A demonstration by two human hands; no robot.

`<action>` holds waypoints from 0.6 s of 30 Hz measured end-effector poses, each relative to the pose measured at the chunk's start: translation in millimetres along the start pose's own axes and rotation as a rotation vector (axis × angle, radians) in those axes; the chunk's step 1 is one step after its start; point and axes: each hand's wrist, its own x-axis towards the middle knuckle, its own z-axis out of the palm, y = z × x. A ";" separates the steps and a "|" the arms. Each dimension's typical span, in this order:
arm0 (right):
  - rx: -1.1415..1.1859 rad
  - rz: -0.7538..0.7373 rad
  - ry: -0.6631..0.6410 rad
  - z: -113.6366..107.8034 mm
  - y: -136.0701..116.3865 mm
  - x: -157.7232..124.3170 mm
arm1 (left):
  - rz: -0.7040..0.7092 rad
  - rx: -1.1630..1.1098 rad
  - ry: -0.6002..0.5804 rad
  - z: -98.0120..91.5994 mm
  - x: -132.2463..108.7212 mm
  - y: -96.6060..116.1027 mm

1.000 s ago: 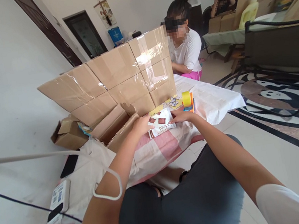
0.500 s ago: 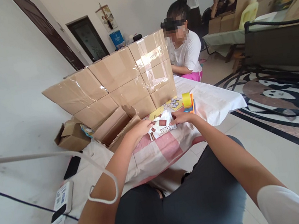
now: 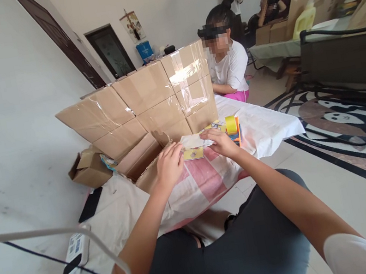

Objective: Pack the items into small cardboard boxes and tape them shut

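Note:
A white paper-like packet (image 3: 191, 141) lies nearly flat between my hands, its pale plain side showing and its print out of sight. My left hand (image 3: 170, 163) has its fingertips at the packet's left edge, next to the open cardboard box. Across the packet's right end lie the fingers of my right hand (image 3: 221, 142), closed on it; the thumb is partly hidden. Under and in front of the packet shows a yellow printed sheet (image 3: 193, 154). A roll of yellow tape (image 3: 230, 124) stands just beyond my right hand, by orange and blue flat items.
An open cardboard box (image 3: 140, 156) stands left of my hands, before a wall of taped boxes (image 3: 146, 87). A smaller box (image 3: 89, 166), a phone (image 3: 91, 204) and a power strip (image 3: 77, 250) sit further left. A white cable (image 3: 61, 230) crosses my left forearm. Another person (image 3: 230, 63) sits opposite.
The packet has tipped from showing its brown-printed front to showing a pale side. Both hands have shifted slightly, and more of the yellow sheet is uncovered.

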 end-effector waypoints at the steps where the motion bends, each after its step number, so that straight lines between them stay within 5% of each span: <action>1: -0.070 -0.062 0.024 -4.3 -4.3 -0.5 | -0.025 0.046 0.107 -5.1 -7.2 -1.5; 4: -0.220 -0.138 0.074 -13.9 -14.1 -3.1 | -0.213 0.224 0.309 -20.8 -26.8 -19.3; 8: -0.213 -0.144 0.140 -14.7 -20.2 -3.7 | -0.452 0.321 0.035 -37.3 -52.6 -54.9; 14: -0.016 0.068 0.482 1.0 -16.6 4.0 | -0.336 0.300 0.009 -46.4 -92.3 -67.9; 18: 0.177 0.216 0.580 7.7 -10.6 9.9 | -0.264 0.268 0.047 -45.2 -108.0 -61.1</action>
